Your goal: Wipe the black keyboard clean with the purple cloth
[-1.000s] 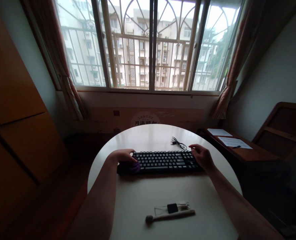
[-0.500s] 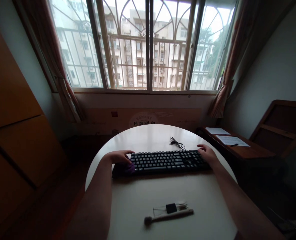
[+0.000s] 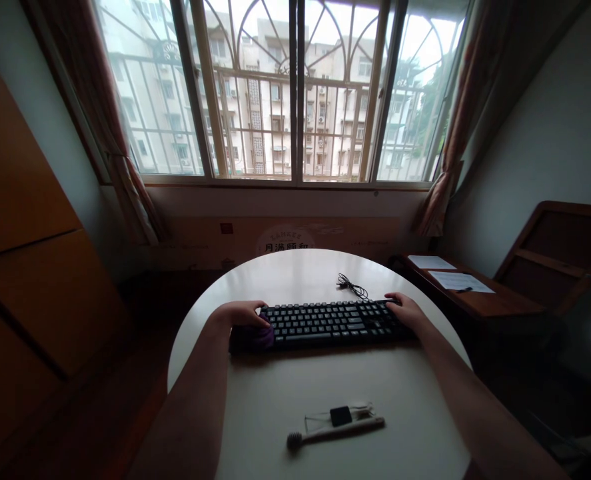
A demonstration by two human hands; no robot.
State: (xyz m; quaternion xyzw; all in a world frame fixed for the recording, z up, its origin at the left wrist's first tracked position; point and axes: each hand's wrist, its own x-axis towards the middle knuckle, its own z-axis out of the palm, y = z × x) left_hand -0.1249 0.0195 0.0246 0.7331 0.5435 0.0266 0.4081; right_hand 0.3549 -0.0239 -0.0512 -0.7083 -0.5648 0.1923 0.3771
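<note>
A black full-size keyboard (image 3: 320, 321) lies across the white round table (image 3: 275, 280). At its left end, my left hand (image 3: 242, 313) is closed on a bunched purple cloth (image 3: 261, 335), which covers the leftmost keys; part of its grip is hidden. My right hand (image 3: 406, 312) grips the right end of the keyboard by its far corner, over the number pad. Behind the keyboard lies its coiled black cable (image 3: 352, 287), held in a bundle.
Nearer to me on the table are a toothbrush (image 3: 335, 432) with dark bristles and a small black square piece (image 3: 340, 417) with a clear, thin-framed tool. To the right, papers (image 3: 460, 281) and a pen (image 3: 465, 289) lie on a wooden chair (image 3: 518, 303). A barred window (image 3: 295, 93) is ahead.
My left hand and the purple cloth have shifted slightly right along the keyboard. My right hand has come a little left over the number pad. The view has moved slightly.
</note>
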